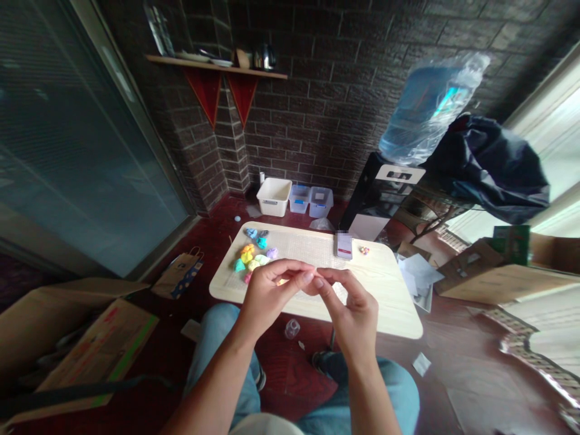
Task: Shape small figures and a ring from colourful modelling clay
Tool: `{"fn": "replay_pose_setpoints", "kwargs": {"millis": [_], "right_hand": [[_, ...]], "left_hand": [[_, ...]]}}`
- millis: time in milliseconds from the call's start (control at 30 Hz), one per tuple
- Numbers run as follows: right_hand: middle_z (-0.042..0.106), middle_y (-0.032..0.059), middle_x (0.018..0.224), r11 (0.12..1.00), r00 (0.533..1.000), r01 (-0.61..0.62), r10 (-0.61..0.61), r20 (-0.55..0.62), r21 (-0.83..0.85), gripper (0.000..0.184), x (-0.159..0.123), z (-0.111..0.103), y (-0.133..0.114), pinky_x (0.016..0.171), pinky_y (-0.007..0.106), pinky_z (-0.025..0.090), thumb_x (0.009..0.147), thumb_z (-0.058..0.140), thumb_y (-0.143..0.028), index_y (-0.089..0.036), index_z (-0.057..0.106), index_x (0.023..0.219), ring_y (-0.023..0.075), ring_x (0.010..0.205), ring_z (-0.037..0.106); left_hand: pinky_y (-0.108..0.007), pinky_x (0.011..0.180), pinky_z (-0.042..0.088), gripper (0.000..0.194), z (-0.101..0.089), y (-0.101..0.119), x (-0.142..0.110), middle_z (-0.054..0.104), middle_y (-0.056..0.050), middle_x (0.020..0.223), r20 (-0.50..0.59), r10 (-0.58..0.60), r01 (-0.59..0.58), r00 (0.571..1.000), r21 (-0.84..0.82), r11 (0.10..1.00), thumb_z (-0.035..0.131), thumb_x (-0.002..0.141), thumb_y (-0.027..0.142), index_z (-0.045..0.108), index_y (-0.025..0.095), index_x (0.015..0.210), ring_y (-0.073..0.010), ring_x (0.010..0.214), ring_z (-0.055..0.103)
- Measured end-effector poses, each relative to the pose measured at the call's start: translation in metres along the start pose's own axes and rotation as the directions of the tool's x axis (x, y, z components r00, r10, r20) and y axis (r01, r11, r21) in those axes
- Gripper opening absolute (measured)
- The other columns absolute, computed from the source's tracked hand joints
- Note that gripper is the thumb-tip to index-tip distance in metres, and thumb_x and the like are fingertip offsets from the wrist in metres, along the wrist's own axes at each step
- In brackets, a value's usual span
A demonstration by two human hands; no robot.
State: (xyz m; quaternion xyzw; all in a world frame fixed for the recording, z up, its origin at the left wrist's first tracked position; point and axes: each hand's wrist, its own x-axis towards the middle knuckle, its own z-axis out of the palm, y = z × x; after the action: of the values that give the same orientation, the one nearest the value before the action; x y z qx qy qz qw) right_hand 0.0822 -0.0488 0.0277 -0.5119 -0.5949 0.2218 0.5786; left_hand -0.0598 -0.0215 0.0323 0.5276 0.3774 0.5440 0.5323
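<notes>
Forearms (223, 370) bring left hand (270, 291) and right hand (356, 305) together above table (385, 296).
Both pinch closed; if something is held, I cannot tell. Coloured lumps (247, 257) lie near.

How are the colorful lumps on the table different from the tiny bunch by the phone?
The colorful lumps are bigger and spread out, but the tiny bunch is small and huddled together. The lumps show blue, green, yellow and purple, while the bunch looks mostly pinkish and yellowish. Both are on the same pale table, on opposite sides of the phone.
</notes>
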Motion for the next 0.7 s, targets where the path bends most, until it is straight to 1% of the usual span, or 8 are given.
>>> {"fn": "replay_pose_setpoints", "kwargs": {"millis": [100, 233, 300, 400, 467, 533, 600, 700], "right_hand": [[0.071, -0.0006, 0.084, 1.0, 1.0, 0.01, -0.01, 0.009, 0.005, 0.009, -0.0009, 0.0005, 0.0012, 0.078, 0.033, 0.046, 0.085, 0.068, -0.028, -0.027, 0.072, 0.093, 0.0175, 0.081, 0.063], [0.071, -0.0012, 0.082, 0.999, 0.999, 0.032, -0.032, 0.04, 0.0, 0.008, -0.0012, -0.0003, 0.001, 0.078, 0.033, 0.046, 0.087, 0.066, -0.029, -0.027, 0.072, 0.092, 0.017, 0.078, 0.063], [0.071, -0.0013, 0.082, 1.0, 0.998, 0.03, -0.03, 0.05, -0.002, 0.007, -0.0011, -0.0008, 0.0005, 0.078, 0.033, 0.046, 0.087, 0.066, -0.029, -0.027, 0.072, 0.091, 0.0168, 0.078, 0.063], [0.07, -0.0014, 0.083, 1.0, 0.999, -0.005, 0.004, 0.038, 0.021, 0.011, -0.0015, 0.0005, 0.0008, 0.077, 0.031, 0.047, 0.085, 0.068, -0.029, -0.027, 0.07, 0.096, 0.0163, 0.079, 0.063], [0.068, -0.002, 0.082, 0.996, 0.999, -0.046, 0.045, 0.016, 0.073, 0.019, -0.0018, 0.0027, 0.0015, 0.076, 0.029, 0.048, 0.083, 0.07, -0.028, -0.027, 0.068, 0.101, 0.0156, 0.08, 0.062], [0.068, -0.0023, 0.082, 0.989, 0.997, -0.078, 0.078, 0.005, 0.125, 0.02, -0.002, 0.0052, 0.0019, 0.076, 0.028, 0.049, 0.082, 0.071, -0.028, -0.026, 0.066, 0.102, 0.0148, 0.079, 0.062], [0.069, -0.0019, 0.083, 0.986, 0.996, -0.092, 0.092, 0.005, 0.142, 0.014, -0.0018, 0.0068, 0.0012, 0.076, 0.027, 0.049, 0.083, 0.071, -0.028, -0.025, 0.067, 0.096, 0.0143, 0.079, 0.062], [0.071, -0.0007, 0.083, 0.988, 0.995, -0.1, 0.099, 0.007, 0.116, 0.007, -0.0015, 0.0068, -0.0016, 0.075, 0.027, 0.05, 0.084, 0.068, -0.027, -0.023, 0.07, 0.09, 0.0149, 0.079, 0.063]], "left_hand": [[-0.02, 0.074, 0.057, 0.014, -0.0006, 0.0, -0.0002, 0.075, -0.001, 0.092, -0.001, 0.002, -0.002, 1.0, 0.005, 1.0, 0.074, 0.079, 0.029, 0.075, 0.022, 0.091, -0.0142, 0.084, 0.07], [-0.019, 0.074, 0.056, 0.024, -0.0019, -0.0008, 0.0003, 0.073, 0.0, 0.089, 0.003, 0.018, -0.018, 1.0, 0.003, 1.0, 0.074, 0.079, 0.029, 0.072, 0.023, 0.102, -0.0129, 0.083, 0.069], [-0.021, 0.074, 0.056, 0.026, -0.0022, -0.0015, 0.0004, 0.072, 0.0, 0.088, 0.011, 0.014, -0.014, 1.0, 0.005, 1.0, 0.074, 0.079, 0.03, 0.071, 0.023, 0.104, -0.0135, 0.082, 0.069], [-0.024, 0.076, 0.057, 0.027, -0.0017, -0.0024, 0.0, 0.074, -0.003, 0.093, 0.012, 0.006, -0.006, 1.0, 0.016, 1.0, 0.071, 0.081, 0.031, 0.071, 0.022, 0.106, -0.0162, 0.086, 0.07], [-0.025, 0.078, 0.057, 0.024, -0.0009, -0.0028, -0.0003, 0.076, -0.004, 0.092, -0.005, 0.019, -0.019, 1.0, 0.017, 1.0, 0.069, 0.083, 0.032, 0.072, 0.021, 0.105, -0.0171, 0.086, 0.071], [-0.026, 0.08, 0.056, 0.021, -0.0002, -0.0029, -0.0002, 0.076, -0.004, 0.09, -0.032, 0.043, -0.042, 0.999, 0.023, 0.999, 0.069, 0.083, 0.032, 0.073, 0.021, 0.101, -0.0172, 0.084, 0.071], [-0.025, 0.08, 0.056, 0.019, 0.0, -0.0028, 0.0005, 0.077, -0.004, 0.091, -0.049, 0.058, -0.056, 0.997, 0.041, 0.998, 0.069, 0.083, 0.032, 0.074, 0.02, 0.097, -0.0177, 0.086, 0.071], [-0.026, 0.08, 0.056, 0.019, -0.0007, -0.0024, 0.0013, 0.076, -0.005, 0.096, -0.043, 0.06, -0.057, 0.997, 0.078, 0.995, 0.069, 0.083, 0.033, 0.075, 0.02, 0.095, -0.0191, 0.089, 0.071]]}}
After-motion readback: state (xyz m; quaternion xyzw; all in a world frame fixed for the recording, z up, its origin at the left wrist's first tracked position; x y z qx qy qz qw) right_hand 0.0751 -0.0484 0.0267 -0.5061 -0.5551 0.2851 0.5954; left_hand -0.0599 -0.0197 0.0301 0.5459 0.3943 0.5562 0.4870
